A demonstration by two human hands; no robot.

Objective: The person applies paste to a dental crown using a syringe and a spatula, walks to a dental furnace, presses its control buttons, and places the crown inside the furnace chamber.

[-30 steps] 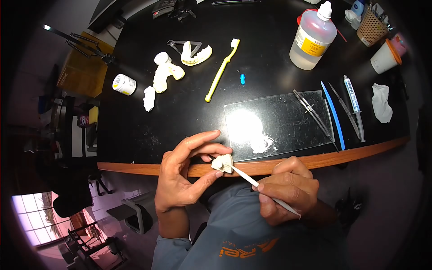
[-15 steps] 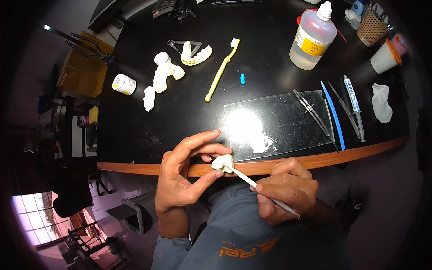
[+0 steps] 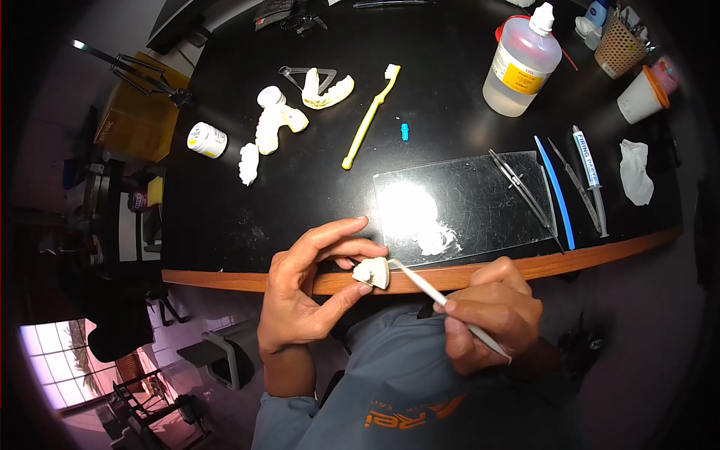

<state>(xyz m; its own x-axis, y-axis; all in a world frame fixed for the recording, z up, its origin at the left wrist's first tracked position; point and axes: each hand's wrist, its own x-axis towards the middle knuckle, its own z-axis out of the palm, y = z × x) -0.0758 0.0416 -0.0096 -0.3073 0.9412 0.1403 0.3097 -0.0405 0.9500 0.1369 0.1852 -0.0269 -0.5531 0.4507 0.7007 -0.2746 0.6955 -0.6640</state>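
Between the thumb and fingers of my left hand (image 3: 306,296) is a small off-white dental cast piece (image 3: 371,273), held over the wooden table edge. My right hand (image 3: 495,315) grips a slim white double-ended dental instrument (image 3: 424,283) like a pen. Its thin bent tip lies close to the upper right side of the cast; whether it touches, I cannot tell. Just beyond the hands is a glass slab (image 3: 480,199) with a smear of white paste (image 3: 437,240) on its near part.
Tweezers (image 3: 525,193), a blue stick (image 3: 555,191) and a firing paste syringe (image 3: 588,165) lie to the right. A large bottle (image 3: 521,64) stands behind. Farther left are a yellow toothbrush (image 3: 370,120), a dental model (image 3: 276,127), another model (image 3: 330,91) and a jar (image 3: 206,140).
My right hand has moved a little to the right, taking the instrument's tip off the cast's front face to its upper right edge. My left hand and the cast stay nearly still.
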